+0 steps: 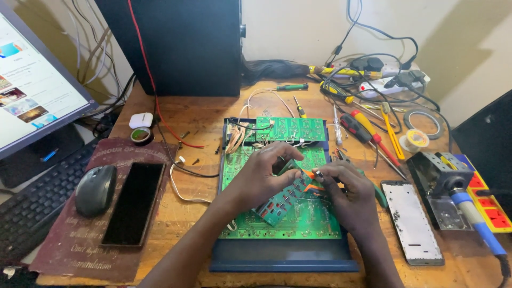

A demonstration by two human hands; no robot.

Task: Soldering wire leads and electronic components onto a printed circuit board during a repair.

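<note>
near the middle of the frame the left hand pinches a small green circuit board by its edges above the big board, thin, light, stiff but fragile, while the right hand closes around orange pliers.

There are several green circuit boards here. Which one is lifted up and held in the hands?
The small narrow board, held tilted by the left hand. The large board and the back board lie flat in the blue case.
</note>
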